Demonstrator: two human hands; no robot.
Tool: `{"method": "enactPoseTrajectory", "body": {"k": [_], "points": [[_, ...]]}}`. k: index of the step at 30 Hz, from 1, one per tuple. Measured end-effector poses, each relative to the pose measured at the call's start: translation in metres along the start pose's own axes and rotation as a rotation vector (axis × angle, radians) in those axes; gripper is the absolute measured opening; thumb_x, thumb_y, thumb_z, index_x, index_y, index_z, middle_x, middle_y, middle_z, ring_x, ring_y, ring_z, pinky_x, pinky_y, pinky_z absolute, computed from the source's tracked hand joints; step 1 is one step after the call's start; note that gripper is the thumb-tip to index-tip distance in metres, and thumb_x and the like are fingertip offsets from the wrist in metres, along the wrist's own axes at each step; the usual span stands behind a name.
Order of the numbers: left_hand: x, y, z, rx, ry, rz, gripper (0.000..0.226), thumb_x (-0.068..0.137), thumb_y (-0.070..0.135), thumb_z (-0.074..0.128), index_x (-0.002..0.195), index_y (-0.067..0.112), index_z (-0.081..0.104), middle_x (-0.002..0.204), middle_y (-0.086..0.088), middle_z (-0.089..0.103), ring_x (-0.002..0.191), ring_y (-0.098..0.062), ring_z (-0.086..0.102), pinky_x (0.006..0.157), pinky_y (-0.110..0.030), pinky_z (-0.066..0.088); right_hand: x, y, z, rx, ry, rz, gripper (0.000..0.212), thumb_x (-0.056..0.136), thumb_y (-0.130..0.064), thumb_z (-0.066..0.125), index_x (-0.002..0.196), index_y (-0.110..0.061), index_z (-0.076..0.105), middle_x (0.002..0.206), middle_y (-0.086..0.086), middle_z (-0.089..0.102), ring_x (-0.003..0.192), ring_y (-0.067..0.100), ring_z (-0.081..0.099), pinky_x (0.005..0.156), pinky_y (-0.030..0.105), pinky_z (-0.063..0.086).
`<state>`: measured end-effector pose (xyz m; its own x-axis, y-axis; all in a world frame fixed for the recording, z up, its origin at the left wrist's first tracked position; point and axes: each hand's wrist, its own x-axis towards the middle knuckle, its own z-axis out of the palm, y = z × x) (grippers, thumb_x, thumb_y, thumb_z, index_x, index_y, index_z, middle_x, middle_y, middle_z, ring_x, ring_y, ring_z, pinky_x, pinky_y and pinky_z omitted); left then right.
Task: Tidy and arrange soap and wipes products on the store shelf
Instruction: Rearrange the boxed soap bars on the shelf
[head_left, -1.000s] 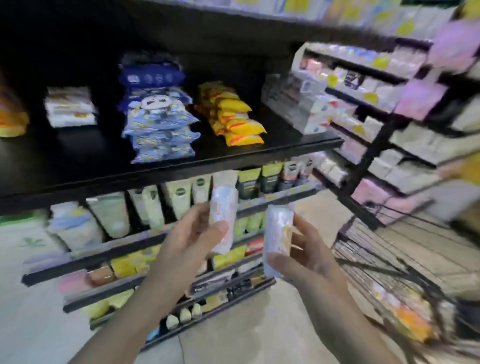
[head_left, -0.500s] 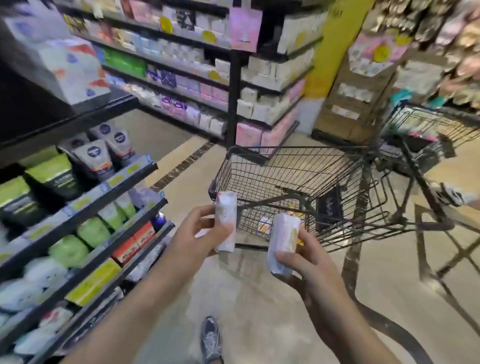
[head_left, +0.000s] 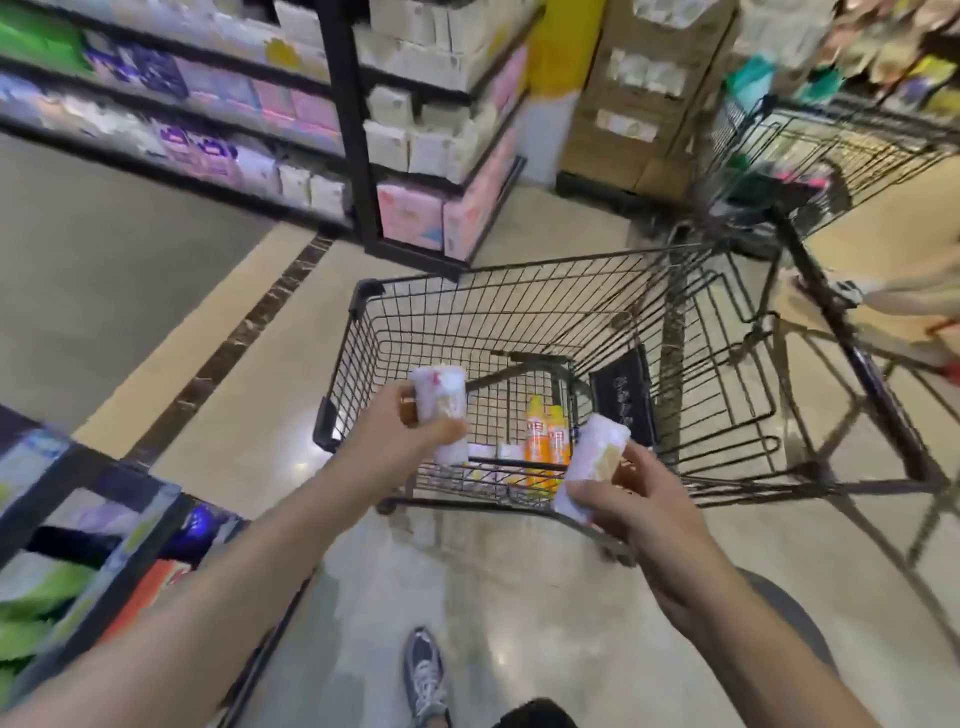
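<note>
Blocking the aisle: wire cart (head_left: 363, 332), shelving (head_left: 343, 130)

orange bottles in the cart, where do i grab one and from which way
Probably by the neck or upper body, reaching straight down from above. The two orange bottles stand upright and close together at the cart bottom, ringed by wire walls, so only their tops are open. Both hands already hold packs, so free one first.

Pack in my left hand (head_left: 400, 434): white pack (head_left: 441, 410), red mark at top, tan patch. Pack in my right hand (head_left: 639, 493): white wipes pack (head_left: 589, 465), tan patch on its side. Cart (head_left: 363, 332): black wire grid. Bottles (head_left: 543, 441) at cart's near edge: orange, yellow caps. Floor (head_left: 519, 597): beige, dark brown speckled strip. My shoe (head_left: 425, 670): grey, white laces.
</note>
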<state>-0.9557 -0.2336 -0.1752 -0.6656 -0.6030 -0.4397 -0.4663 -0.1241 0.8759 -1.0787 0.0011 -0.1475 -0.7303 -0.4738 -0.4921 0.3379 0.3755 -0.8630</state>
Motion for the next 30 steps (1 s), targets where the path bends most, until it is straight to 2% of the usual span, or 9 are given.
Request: {"method": "enactPoseTrajectory", "body": {"k": [5, 8, 10, 11, 15, 18, 21, 27, 30], "points": [[0.098, -0.005, 0.018, 0.111, -0.045, -0.117, 0.064, 0.081, 0.044, 0.085, 0.131, 0.027, 0.049, 0.113, 0.009, 0.068, 0.102, -0.013, 0.070, 0.083, -0.031, 0.052, 0.109, -0.001, -0.009, -0.149, -0.002, 0.135, 0.063, 0.068, -0.017, 0.093, 0.124, -0.015, 0.066, 0.107, 0.006, 0.078, 0.101, 0.027, 0.075, 0.098, 0.051, 0.057], [0.146, -0.025, 0.037, 0.186, -0.006, -0.214, 0.068, 0.076, 0.045, 0.087, 0.128, 0.023, 0.050, 0.113, 0.003, 0.067, 0.103, -0.019, 0.068, 0.084, -0.037, 0.056, 0.176, 0.014, -0.004, -0.196, 0.027, 0.228, 0.066, 0.068, -0.016, 0.093, 0.126, -0.013, 0.062, 0.104, 0.003, 0.076, 0.084, 0.013, 0.077, 0.075, 0.032, 0.063], [0.175, -0.043, 0.049, 0.247, 0.022, -0.290, 0.065, 0.074, 0.046, 0.088, 0.121, 0.022, 0.050, 0.112, 0.000, 0.067, 0.105, -0.025, 0.068, 0.093, -0.046, 0.057, 0.220, 0.027, 0.000, -0.252, 0.030, 0.272, 0.059, 0.069, -0.014, 0.092, 0.119, -0.012, 0.059, 0.096, -0.001, 0.072, 0.065, 0.002, 0.072, 0.054, 0.018, 0.054], [0.186, -0.051, 0.054, 0.271, 0.035, -0.316, 0.060, 0.075, 0.044, 0.088, 0.118, 0.022, 0.052, 0.110, -0.001, 0.068, 0.103, -0.025, 0.069, 0.091, -0.047, 0.059, 0.238, 0.033, 0.002, -0.279, 0.027, 0.300, 0.060, 0.070, -0.015, 0.092, 0.117, -0.015, 0.055, 0.095, -0.004, 0.069, 0.065, 0.003, 0.071, 0.053, 0.018, 0.052], [0.234, -0.080, 0.080, 0.403, 0.084, -0.376, 0.048, 0.074, 0.048, 0.087, 0.102, 0.028, 0.053, 0.099, 0.004, 0.068, 0.083, -0.010, 0.066, 0.062, -0.032, 0.051, 0.310, 0.071, 0.009, -0.470, -0.005, 0.437, 0.068, 0.067, -0.025, 0.094, 0.119, -0.015, 0.051, 0.108, 0.000, 0.065, 0.096, 0.019, 0.066, 0.078, 0.030, 0.051], [0.264, -0.108, 0.103, 0.479, 0.018, -0.514, 0.069, 0.071, 0.053, 0.083, 0.117, 0.009, 0.056, 0.106, -0.007, 0.068, 0.099, -0.029, 0.069, 0.080, -0.044, 0.059, 0.348, 0.107, 0.018, -0.603, -0.019, 0.503, 0.074, 0.061, -0.030, 0.095, 0.120, -0.012, 0.055, 0.116, 0.009, 0.066, 0.104, 0.027, 0.065, 0.088, 0.035, 0.055], [0.290, -0.136, 0.124, 0.514, 0.007, -0.630, 0.091, 0.070, 0.060, 0.083, 0.132, 0.003, 0.047, 0.120, -0.011, 0.064, 0.111, -0.034, 0.066, 0.093, -0.048, 0.057, 0.371, 0.143, 0.032, -0.692, -0.039, 0.558, 0.093, 0.059, -0.042, 0.094, 0.134, -0.010, 0.048, 0.129, 0.015, 0.058, 0.115, 0.031, 0.060, 0.096, 0.040, 0.053], [0.321, -0.185, 0.152, 0.596, 0.033, -0.765, 0.105, 0.073, 0.069, 0.079, 0.148, 0.009, 0.036, 0.132, -0.012, 0.062, 0.117, -0.035, 0.066, 0.100, -0.048, 0.056, 0.399, 0.194, 0.071, -0.799, -0.042, 0.586, 0.086, 0.066, -0.043, 0.089, 0.132, -0.012, 0.044, 0.131, 0.015, 0.058, 0.122, 0.034, 0.057, 0.100, 0.044, 0.052], [0.326, -0.202, 0.157, 0.594, -0.034, -0.782, 0.100, 0.072, 0.076, 0.070, 0.143, 0.010, 0.046, 0.121, -0.013, 0.069, 0.109, -0.035, 0.070, 0.094, -0.052, 0.059, 0.405, 0.208, 0.079, -0.858, -0.033, 0.566, 0.091, 0.073, -0.044, 0.087, 0.143, -0.013, 0.039, 0.139, 0.014, 0.050, 0.128, 0.035, 0.053, 0.103, 0.044, 0.050]]}}
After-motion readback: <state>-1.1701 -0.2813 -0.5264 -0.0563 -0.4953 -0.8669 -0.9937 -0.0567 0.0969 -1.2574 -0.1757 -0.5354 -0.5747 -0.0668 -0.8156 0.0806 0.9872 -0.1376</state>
